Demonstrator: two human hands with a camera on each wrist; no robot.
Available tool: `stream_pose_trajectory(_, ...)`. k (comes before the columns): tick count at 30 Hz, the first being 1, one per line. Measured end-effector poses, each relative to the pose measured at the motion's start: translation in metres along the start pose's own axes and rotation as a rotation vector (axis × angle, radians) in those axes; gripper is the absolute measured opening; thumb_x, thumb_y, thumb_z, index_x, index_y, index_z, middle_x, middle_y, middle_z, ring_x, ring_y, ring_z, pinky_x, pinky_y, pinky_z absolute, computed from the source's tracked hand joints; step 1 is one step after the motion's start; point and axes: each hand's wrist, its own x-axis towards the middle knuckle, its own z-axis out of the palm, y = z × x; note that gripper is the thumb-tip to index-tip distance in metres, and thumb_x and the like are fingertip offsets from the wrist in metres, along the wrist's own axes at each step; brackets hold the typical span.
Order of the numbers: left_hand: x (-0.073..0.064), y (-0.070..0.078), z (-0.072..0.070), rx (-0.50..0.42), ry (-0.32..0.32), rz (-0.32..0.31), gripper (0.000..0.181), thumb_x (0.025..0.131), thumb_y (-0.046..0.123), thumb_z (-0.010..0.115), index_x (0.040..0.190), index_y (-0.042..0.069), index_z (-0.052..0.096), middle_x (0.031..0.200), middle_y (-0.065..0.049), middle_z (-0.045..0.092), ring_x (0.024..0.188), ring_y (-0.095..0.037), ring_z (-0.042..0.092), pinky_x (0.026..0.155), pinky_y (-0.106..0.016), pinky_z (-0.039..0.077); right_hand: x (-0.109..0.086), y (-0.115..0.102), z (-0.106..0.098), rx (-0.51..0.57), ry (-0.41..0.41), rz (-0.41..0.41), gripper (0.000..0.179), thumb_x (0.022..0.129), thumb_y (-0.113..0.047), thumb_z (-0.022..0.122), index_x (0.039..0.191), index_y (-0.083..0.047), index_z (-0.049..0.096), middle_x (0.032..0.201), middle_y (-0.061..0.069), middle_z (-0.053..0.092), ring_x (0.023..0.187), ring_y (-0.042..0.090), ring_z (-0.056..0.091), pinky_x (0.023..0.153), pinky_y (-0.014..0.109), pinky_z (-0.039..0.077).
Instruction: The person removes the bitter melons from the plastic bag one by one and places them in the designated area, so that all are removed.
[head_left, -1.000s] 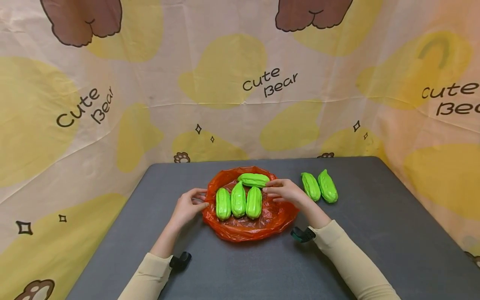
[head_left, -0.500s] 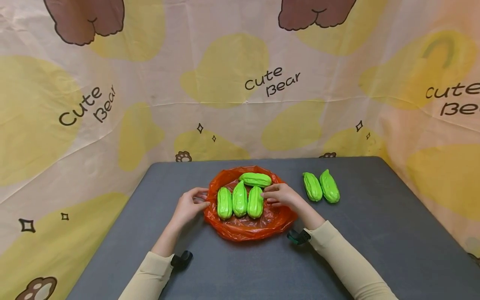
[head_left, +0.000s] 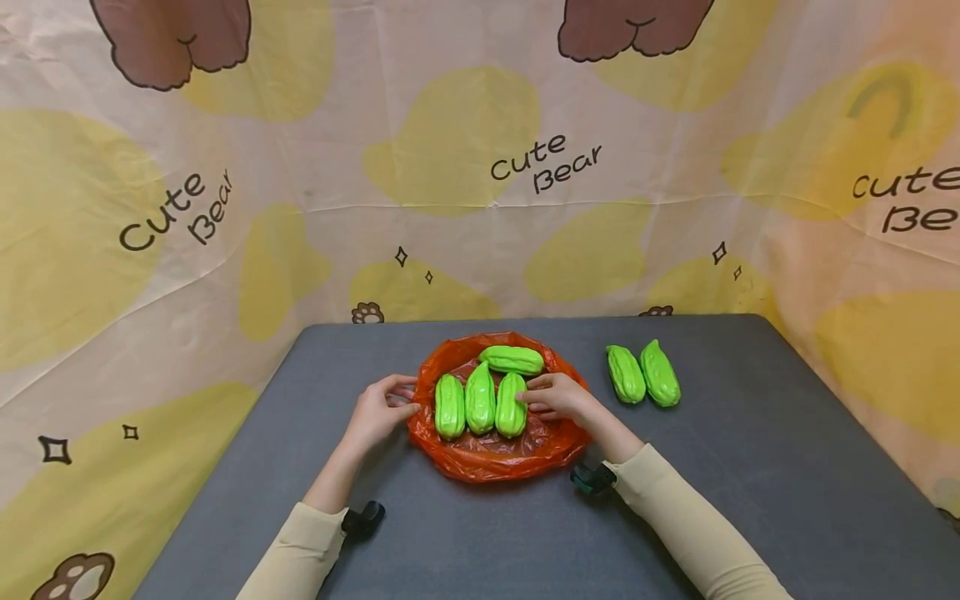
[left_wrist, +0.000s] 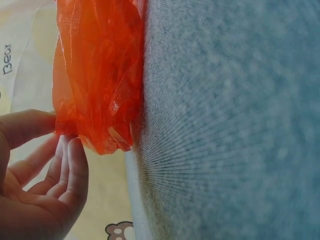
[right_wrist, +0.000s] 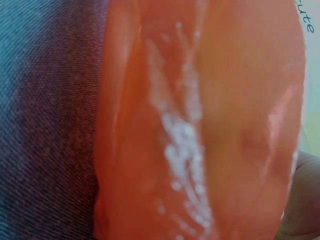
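Gourd (head_left: 512, 414), the rightmost of three laid side by side in the bag (head_left: 483, 468), is met along its right edge by the fingertips of the right hand (head_left: 564, 396). Its long axis is pointed fore and aft, from the near rim towards the far one, so it is faced across its width, from the right. To this side the right hand is clearly nearer; the left hand (head_left: 381, 408) is parted from it by the left gourd (head_left: 450, 408) and the middle gourd (head_left: 480, 402). Whether it is gripped or only touched by the right hand cannot be told, since the right wrist view is mostly filled by the bag's wall. By the left hand the bag's left rim is pinched, the plastic being held between thumb and finger.

Behind the row, the back gourd (head_left: 512, 360) is laid crosswise near the far rim, so room on that side is cut short. To the right and in front, the bag's floor is seen as far as the crumpled rim. Beyond the right hand, two more gourds (head_left: 626, 375) are set on the counter (head_left: 735, 433), apart from the bag, towards the counter's far edge
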Motion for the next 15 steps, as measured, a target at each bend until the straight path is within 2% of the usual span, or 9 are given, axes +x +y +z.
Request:
stream_pose_trajectory(7, -0.0002, -0.0017, 0.0004, 0.000, 0.000, -0.002, 0.040, 0.079, 0.009, 0.073, 0.118, 0.009, 0.064, 0.097, -0.012, 0.067, 0.079, -0.019, 0.064, 0.065, -0.027, 0.051, -0.0016, -0.0016, 0.0024, -0.039, 0.006, 0.014, 0.063, 0.087, -0.025, 0.068, 0.136, 0.005, 0.044, 0.132, 0.022, 0.052, 0.108, 0.028, 0.063, 0.081, 0.036, 0.054)
stream_pose_trajectory(15, -0.0009, -0.0030, 0.0006, -0.008, -0.002, 0.001, 0.041, 0.079, 0.008, 0.072, 0.119, 0.008, 0.064, 0.097, -0.014, 0.067, 0.078, -0.019, 0.065, 0.063, -0.026, 0.050, -0.0024, -0.0029, 0.0043, -0.079, 0.016, 0.029, 0.066, 0.084, -0.028, 0.071, 0.136, 0.003, 0.045, 0.125, 0.019, 0.057, 0.100, 0.023, 0.065, 0.075, 0.032, 0.055)
